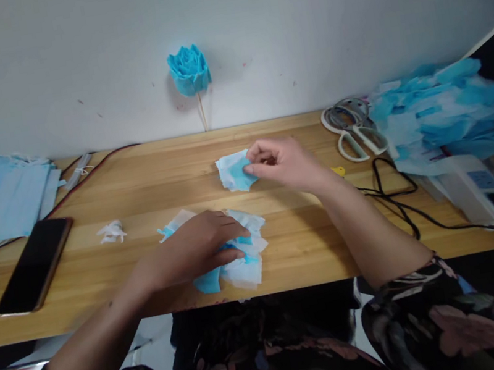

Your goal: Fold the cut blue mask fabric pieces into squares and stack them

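My right hand pinches the right edge of a small blue-and-white mask-fabric piece between thumb and fingers. Under it, similar white layers with uneven edges show, low over the middle of the table. Nearer the front edge, my left hand reaches over a loose pile of cut blue and white mask-fabric pieces. Its thumb and fingers close around a blue piece in that pile. The palm hides part of the heap.
A blue fabric flower on a thin stick stands against the wall. Masks, a phone and a white scrap bundle lie left. Scissors, a black cable, a white device and a fabric heap lie right.
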A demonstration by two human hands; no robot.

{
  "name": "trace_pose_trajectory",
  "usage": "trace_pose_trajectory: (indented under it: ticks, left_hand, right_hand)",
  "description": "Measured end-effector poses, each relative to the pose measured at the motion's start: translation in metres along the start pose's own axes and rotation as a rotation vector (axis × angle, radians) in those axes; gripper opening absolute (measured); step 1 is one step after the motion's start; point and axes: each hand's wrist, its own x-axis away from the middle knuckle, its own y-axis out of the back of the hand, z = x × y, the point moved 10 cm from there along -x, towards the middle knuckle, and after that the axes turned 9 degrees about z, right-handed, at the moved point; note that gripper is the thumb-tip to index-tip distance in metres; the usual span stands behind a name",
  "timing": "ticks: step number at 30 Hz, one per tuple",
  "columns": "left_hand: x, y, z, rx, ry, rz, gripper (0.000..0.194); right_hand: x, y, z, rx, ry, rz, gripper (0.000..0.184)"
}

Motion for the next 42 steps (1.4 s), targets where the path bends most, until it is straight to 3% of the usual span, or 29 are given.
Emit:
trace_pose_trajectory:
  ticks: [2,4,6,8,12,15,21,25,30,42]
  left_hand:
    - [0.003,0.023,0.003,0.071,-0.010,-0.179,0.024]
    - [0.009,0.053,0.014,0.157,0.016,-0.436,0.021]
    - [0.016,0.077,0.033,0.206,0.112,-0.684,0.024]
    - [0.012,0.084,0.055,0.247,0.238,-0.795,0.025]
    - [-0.018,0.071,0.085,0.453,0.308,-0.766,0.040]
    - [-0.032,0.060,0.094,0.646,0.234,-0.767,0.036]
    - [-0.023,0.052,0.104,0.903,0.152,-0.867,0.030]
    - [-0.016,0.054,0.105,0.902,0.167,-0.898,0.031]
    - [-0.023,0.052,0.098,0.852,0.160,-0.814,0.031]
    - [-0.019,0.060,0.087,0.726,0.168,-0.810,0.049]
  right_hand:
    - [-0.002,0.007,-0.006,-0.229,0.019,-0.090,0.018]
    - [-0.004,0.009,-0.012,-0.367,0.032,-0.144,0.020]
    - [-0.006,0.007,-0.017,-0.447,0.033,-0.178,0.023]
    - [-0.007,0.005,-0.021,-0.488,0.027,-0.198,0.027]
    - [-0.007,0.001,-0.023,-0.477,0.022,-0.223,0.037]
    - [-0.006,-0.002,-0.023,-0.457,0.014,-0.238,0.042]
    - [-0.007,-0.011,-0.028,-0.472,-0.013,-0.199,0.045]
    - [-0.009,-0.017,-0.027,-0.500,-0.005,-0.146,0.051]
    - [-0.008,-0.021,-0.025,-0.500,-0.002,-0.115,0.063]
    - [-0.003,-0.007,-0.025,-0.434,0.047,-0.260,0.048]
